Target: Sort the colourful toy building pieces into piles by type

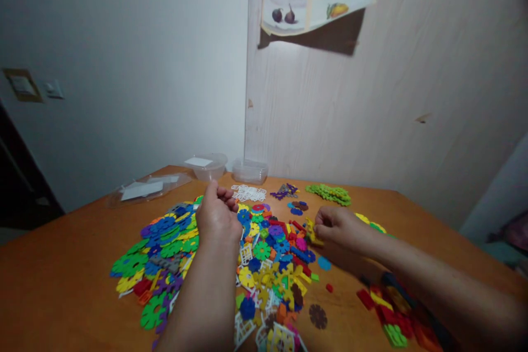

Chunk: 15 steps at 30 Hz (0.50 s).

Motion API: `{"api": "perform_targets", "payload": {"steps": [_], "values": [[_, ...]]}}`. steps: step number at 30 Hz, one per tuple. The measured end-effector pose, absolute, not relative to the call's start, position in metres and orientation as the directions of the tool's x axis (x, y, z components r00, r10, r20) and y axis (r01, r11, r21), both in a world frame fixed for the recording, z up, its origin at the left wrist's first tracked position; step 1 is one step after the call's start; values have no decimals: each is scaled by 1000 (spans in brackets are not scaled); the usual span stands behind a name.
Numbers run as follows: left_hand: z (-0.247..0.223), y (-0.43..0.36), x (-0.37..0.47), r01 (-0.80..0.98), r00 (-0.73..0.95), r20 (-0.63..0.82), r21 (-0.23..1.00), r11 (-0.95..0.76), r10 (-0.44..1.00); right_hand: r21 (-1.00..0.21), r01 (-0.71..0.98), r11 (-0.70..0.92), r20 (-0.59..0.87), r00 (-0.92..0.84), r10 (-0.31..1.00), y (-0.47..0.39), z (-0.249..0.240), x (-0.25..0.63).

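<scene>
A large mixed heap of colourful plastic pieces (262,251) spreads over the wooden table. My left hand (218,210) is raised above the heap with its palm up and fingers curled; whether something small is in it cannot be made out. At the right edge of the heap, my right hand (330,224) has its fingers pinched together on a yellow piece (312,234). Several mustard-yellow pieces (284,280) lie in the front part of the heap, beside a dark blue piece (248,308).
Behind the heap are white pieces (249,193), purple and grey pieces (285,192) and green pieces (330,193). Clear containers (250,171) stand near the wall. Red pieces (388,316) lie under my right forearm. A brown disc (318,316) rests near the front.
</scene>
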<state>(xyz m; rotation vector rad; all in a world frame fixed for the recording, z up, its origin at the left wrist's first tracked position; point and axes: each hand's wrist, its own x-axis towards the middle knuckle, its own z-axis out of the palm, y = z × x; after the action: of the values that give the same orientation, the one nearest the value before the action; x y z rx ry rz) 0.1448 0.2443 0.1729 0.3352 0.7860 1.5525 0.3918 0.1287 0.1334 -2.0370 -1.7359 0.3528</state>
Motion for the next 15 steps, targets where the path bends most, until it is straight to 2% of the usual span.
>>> {"api": "perform_targets", "payload": {"steps": [4,10,15], "values": [[172,243,145,-758,-176,-208,652,2,962,-462,871,-165,141,256,956,179,145,415],[172,242,146,-768,-183,-267,640,32,946,-411,851,-328,96,398,912,256,150,437],[170,241,146,-777,-177,-275,629,37,945,-342,860,-378,71,425,902,304,142,435]]}}
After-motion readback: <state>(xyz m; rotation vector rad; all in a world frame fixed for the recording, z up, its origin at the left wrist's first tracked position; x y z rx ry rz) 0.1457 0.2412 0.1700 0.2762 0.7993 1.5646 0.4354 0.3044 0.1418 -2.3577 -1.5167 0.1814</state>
